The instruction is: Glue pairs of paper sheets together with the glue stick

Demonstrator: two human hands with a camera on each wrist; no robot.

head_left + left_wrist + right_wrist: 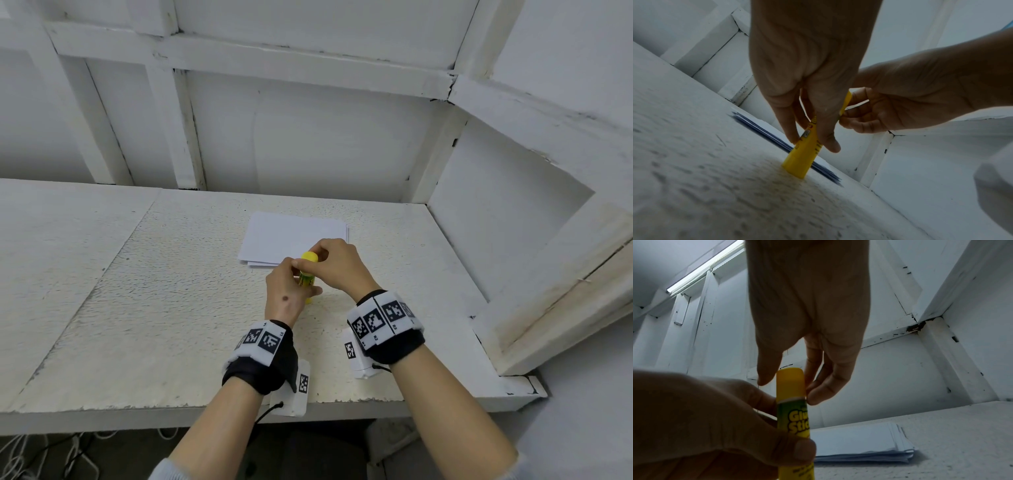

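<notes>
L hand point(287, 291) grips glue stick point(306, 278); R hand point(334, 262) pinches cap; rough white bench point(144, 301).

Before you runs a white, rough-textured table point(144, 294), its near edge chipped. Behind it stands a white wall point(308, 150) of framed panels with cracked paint, and white cables point(41, 455) lie on the dark floor beneath.

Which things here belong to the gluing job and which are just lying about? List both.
In the job:
- glue stick, gripped by the left hand, base on the table
- its cap, pinched by the right hand
- paper stack

Lying about:
- white cables under the table
</notes>
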